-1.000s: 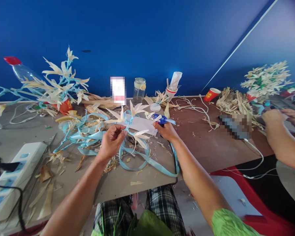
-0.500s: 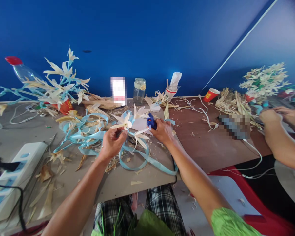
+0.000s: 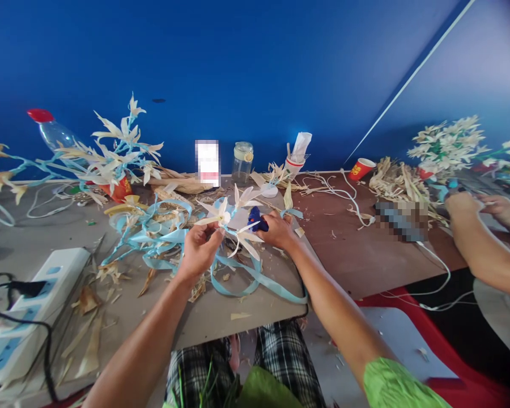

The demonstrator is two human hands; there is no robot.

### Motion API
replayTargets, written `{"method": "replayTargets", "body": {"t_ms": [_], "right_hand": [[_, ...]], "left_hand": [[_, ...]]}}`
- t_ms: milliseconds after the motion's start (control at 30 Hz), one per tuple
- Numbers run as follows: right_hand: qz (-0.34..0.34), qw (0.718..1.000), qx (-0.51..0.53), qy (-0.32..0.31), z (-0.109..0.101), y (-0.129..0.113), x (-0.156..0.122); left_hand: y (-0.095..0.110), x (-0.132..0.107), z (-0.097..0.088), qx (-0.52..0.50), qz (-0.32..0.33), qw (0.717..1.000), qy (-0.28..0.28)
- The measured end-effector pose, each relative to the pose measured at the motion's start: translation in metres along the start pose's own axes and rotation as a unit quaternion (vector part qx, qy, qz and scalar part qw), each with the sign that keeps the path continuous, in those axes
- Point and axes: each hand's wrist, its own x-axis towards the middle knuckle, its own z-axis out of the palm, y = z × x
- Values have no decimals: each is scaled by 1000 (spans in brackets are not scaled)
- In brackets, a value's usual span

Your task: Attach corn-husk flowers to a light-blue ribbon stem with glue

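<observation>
My left hand [image 3: 200,250] is closed around the stem of a small sprig of pale husk flowers [image 3: 227,212] wrapped in light blue ribbon, held just above the table. My right hand [image 3: 278,231] grips a dark blue glue gun [image 3: 256,219], whose nozzle points left at the sprig, almost touching the flowers. A long loop of light blue ribbon [image 3: 255,280] trails from the sprig over the table edge [image 3: 238,331] towards my lap.
A tangle of blue ribbon and husk scraps [image 3: 153,229] lies left of my hands. A finished flower branch [image 3: 110,150], a bottle [image 3: 53,131], a glass jar [image 3: 242,161] and red cups [image 3: 361,168] stand at the back. A power strip [image 3: 29,309] sits front left. Another person's arms [image 3: 484,243] work at the right.
My right hand lifted the glue gun off the table and swung it left, up against the flower sprig. My left hand turned the sprig slightly. The view shifted a little.
</observation>
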Motion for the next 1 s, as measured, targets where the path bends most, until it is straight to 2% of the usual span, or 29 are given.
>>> {"method": "replayTargets", "body": {"t_ms": [167,233,300,367,400,467,567,667,800,1000], "right_hand": [[-43,994,95,-14,-4,13,3],[-16,989,146,20,-6,17,4],[22,976,197,84,-9,18,5],[20,958,254,128,-15,15,3],[4,950,284,130,-18,12,0],[-37,937,335,90,-25,2,-6],[-95,914,395,-3,-32,-22,-16],[-132,867,478,-56,-35,-50,-25],[-132,800,583,-52,-33,-77,-30],[-133,764,632,-13,-22,-97,-29]], "left_hand": [[1,0,1,-73,-28,997,12],[0,0,2,-84,-20,996,21],[-1,1,3,-79,-13,996,33],[-1,1,5,-70,-9,997,44],[-1,1,6,-67,-9,997,49],[1,0,8,-66,-9,996,55],[5,-1,10,-75,-13,995,58],[8,-3,11,-82,-11,994,64],[7,-4,9,-91,-4,994,68],[2,-4,8,-103,-10,993,56]]}}
